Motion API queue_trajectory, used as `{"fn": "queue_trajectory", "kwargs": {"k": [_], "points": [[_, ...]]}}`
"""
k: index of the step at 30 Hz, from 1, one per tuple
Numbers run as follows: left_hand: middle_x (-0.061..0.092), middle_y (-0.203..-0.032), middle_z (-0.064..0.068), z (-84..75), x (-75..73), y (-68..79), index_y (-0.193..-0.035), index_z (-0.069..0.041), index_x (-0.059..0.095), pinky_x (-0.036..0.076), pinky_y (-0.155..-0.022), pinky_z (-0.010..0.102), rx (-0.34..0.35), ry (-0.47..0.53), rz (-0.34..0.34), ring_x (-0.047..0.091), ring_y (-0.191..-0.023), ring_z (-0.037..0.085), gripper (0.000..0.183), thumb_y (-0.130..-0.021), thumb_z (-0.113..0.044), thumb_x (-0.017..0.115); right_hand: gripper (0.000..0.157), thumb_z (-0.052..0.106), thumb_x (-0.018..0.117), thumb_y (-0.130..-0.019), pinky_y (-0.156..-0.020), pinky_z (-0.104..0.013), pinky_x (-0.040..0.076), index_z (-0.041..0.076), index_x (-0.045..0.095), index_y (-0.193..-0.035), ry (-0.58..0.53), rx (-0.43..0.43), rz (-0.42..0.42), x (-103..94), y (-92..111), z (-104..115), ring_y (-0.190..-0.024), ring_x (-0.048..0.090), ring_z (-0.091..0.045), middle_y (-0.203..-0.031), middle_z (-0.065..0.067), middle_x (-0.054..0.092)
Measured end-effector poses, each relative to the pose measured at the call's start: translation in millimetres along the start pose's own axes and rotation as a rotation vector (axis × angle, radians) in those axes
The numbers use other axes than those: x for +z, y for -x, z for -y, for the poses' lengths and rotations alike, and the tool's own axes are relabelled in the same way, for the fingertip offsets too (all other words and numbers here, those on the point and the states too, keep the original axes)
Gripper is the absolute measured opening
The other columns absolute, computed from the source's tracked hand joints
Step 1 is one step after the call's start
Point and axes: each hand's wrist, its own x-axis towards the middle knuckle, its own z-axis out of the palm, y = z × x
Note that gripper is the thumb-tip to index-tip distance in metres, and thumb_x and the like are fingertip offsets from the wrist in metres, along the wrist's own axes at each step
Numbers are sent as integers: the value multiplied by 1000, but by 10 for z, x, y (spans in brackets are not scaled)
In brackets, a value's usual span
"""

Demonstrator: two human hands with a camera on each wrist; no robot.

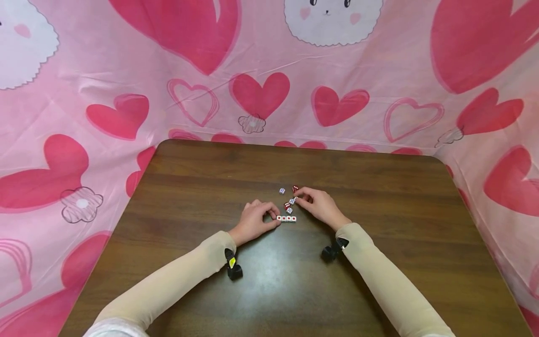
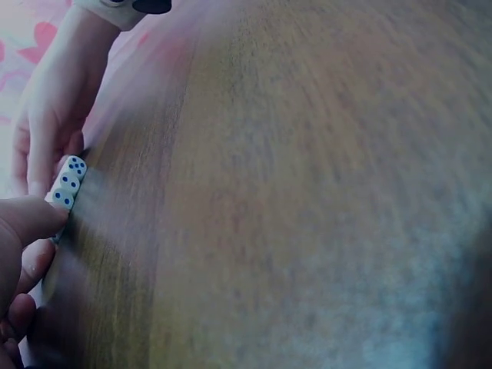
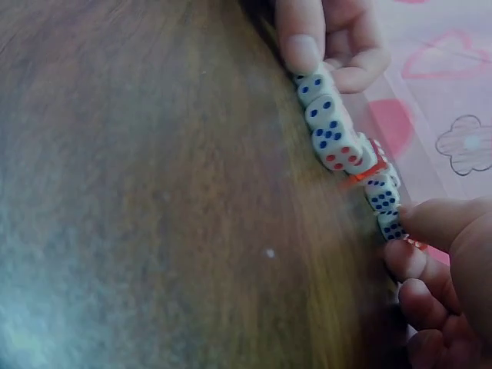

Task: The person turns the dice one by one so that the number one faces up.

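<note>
Several white dice with red dots on top form a short straight row on the table. At its left end, my left hand pinches the end die between thumb and forefinger. My right hand is just behind and right of the row, its thumb and forefinger pinching a white die. Between the hands lie a red die and a white die, close behind the row. Another red die sits by the right fingertips. Farther back and left is a loose white die.
The brown wooden table has rounded far corners. A pink cloth with hearts hangs behind it and on both sides. Black straps with small devices sit at the wrists over beige sleeves.
</note>
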Motion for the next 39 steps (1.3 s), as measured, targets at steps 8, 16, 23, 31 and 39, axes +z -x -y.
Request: {"fn": "queue_trajectory", "kwargs": {"k": [8,16,23,31,39], "points": [[69,-87,-15,-6,-2,2,-96,-23,69,31,-83,36,-1,4,6,50,-86,12,17,-89,-27,84,19,24,72,-99,-67,-32,44,12,73,-114,-24,36,11,-12,26,10,-70,55,-14,-82,2,65],[68,-87,-15,-1,5,7,-96,-24,69,32,-82,37,4,8,2,50,-86,12,17,-89,-27,84,17,21,75,-96,-66,-31,42,14,66,-109,-41,5,25,2,68,-12,-71,53,-14,-83,2,62],[67,-87,-16,-4,1,1,-96,-24,69,31,-83,37,-12,8,8,50,-87,12,17,-89,-28,83,18,20,76,-95,-66,-31,42,14,65,-108,-49,-10,17,0,72,-3,-71,53,-15,-83,2,61],[68,-87,-15,-2,10,11,-96,-24,69,31,-83,37,-1,9,-5,49,-86,12,17,-89,-28,83,16,22,78,-94,-64,-32,39,16,70,-106,57,-74,12,49,58,-30,-68,50,-12,-79,5,58],[68,-87,-15,0,17,9,-96,-24,68,31,-83,37,4,0,-13,49,-86,12,17,-89,-28,83,20,24,79,-93,-63,-32,39,15,70,-108,57,-80,5,48,56,-33,-67,50,-11,-78,6,57]]}}
